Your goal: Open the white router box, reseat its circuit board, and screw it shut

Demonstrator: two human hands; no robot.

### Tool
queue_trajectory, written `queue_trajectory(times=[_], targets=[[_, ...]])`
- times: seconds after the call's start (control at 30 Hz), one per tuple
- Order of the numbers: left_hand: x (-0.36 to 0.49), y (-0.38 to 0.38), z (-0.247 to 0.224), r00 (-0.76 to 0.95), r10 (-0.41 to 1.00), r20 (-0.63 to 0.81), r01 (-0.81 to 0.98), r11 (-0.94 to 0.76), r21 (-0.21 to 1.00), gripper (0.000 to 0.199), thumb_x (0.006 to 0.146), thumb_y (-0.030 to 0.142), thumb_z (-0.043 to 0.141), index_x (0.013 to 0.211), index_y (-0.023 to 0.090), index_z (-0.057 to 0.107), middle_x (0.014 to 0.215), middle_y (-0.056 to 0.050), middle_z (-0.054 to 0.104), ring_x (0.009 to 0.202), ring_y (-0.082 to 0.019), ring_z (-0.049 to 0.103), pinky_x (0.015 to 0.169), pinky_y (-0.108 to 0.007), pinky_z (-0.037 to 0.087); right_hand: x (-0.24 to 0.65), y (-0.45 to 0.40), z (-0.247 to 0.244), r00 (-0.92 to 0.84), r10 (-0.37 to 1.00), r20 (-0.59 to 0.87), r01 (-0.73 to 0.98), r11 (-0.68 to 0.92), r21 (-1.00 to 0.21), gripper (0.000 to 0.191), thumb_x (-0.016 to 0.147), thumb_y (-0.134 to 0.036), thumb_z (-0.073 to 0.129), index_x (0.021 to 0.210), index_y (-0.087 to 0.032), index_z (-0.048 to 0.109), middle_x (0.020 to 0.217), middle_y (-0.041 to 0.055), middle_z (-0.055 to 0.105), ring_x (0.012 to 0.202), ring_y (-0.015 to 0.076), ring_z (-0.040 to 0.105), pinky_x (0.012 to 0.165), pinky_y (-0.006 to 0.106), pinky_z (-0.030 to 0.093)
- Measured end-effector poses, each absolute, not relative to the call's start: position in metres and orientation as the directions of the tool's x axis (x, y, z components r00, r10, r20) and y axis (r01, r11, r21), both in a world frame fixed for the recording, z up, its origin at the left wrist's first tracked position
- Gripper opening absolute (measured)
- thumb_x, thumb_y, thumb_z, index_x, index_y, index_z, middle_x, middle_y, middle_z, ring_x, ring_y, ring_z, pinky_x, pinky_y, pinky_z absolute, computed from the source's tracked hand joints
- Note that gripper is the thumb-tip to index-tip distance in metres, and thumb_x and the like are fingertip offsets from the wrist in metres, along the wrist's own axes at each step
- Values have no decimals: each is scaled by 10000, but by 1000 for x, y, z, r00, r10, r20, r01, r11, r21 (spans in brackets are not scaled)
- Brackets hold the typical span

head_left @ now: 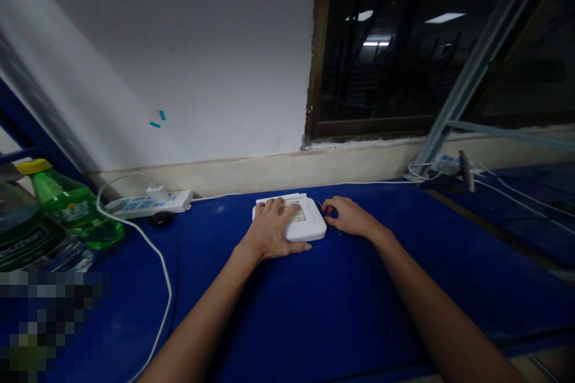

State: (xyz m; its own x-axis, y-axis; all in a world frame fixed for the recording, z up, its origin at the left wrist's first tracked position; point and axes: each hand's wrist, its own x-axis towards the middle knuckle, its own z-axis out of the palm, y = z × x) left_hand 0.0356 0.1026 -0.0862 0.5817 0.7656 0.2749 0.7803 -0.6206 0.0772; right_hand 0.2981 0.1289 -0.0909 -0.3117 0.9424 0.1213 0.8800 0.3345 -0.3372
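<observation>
A white flat box-like device (309, 228) with a small picture or window on its top lies on the blue table. My left hand (269, 230) rests over its left part, fingers spread across the top and thumb along the near edge. Just off the device's right side, my right hand (344, 215) is closed in a pinch on a small red and dark item (331, 213), too small to name. Its fingertips are close to the device's edge; whether they touch it cannot be made out.
On the left stand a green bottle (74, 206) with a yellow cap, a white power strip (179, 201), a black mouse-like object (162, 219) and a looping white cable (164, 269). A wall runs behind the blue table (296, 317). Cables and a metal post (438, 134) are at right.
</observation>
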Motion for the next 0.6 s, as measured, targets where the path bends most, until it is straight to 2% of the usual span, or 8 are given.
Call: queue_trajectory(times=[0.1,0.2,0.3,0.4,0.47,0.53,0.6], targets=[[47,117,-73,608,776,169,780,-623,58,1070,617,879,643,1500,317,424,1383,-191,486,1244,-434,466,1030,-618,359,301,125,-88,-314,945,90,863,323,-388,278,785,-250,692,1057,-195,690,1003,102,667,972,274,651,820,365,505],[63,133,-63,626,780,-8,779,-624,62,1186,532,858,715,1538,348,348,1355,-188,511,1249,-449,460,1016,-635,366,304,121,-85,-321,947,13,829,288,-479,352,765,-298,721,1098,-199,670,1069,104,649,747,198,686,620,302,550],[75,141,-58,644,764,-46,764,-639,83,1233,494,821,763,1550,370,314,1364,-176,504,1269,-446,451,1036,-631,355,306,119,-82,-332,942,-52,790,247,-561,355,766,-274,701,1105,-178,664,1122,116,639,565,122,659,451,242,527],[77,141,-53,659,751,48,736,-657,164,1239,509,778,794,1562,386,272,1299,-148,535,1222,-421,492,1023,-604,387,309,120,-80,-345,936,-65,759,237,-606,318,742,-194,689,1057,-151,672,1053,101,673,564,127,672,434,223,540],[75,139,-49,631,759,161,712,-649,268,1203,569,764,783,1573,375,246,1250,-144,549,1170,-404,525,998,-589,417,312,122,-80,-339,938,-69,751,226,-620,307,731,-155,683,1037,-133,673,978,94,692,564,137,676,439,225,551],[70,137,-45,557,776,295,644,-628,437,1162,645,728,769,1588,344,208,1256,-148,544,1163,-385,533,1007,-572,423,315,125,-82,-320,945,-68,753,210,-623,300,737,-137,671,1038,-122,674,968,101,695,546,131,667,435,227,551],[63,136,-45,472,792,388,471,-599,648,1180,702,648,783,1604,327,94,1323,-146,522,1200,-361,526,1045,-547,413,317,128,-85,-306,950,-61,760,205,-616,298,743,-127,659,1041,-126,679,1013,108,685,516,109,643,425,224,541]])
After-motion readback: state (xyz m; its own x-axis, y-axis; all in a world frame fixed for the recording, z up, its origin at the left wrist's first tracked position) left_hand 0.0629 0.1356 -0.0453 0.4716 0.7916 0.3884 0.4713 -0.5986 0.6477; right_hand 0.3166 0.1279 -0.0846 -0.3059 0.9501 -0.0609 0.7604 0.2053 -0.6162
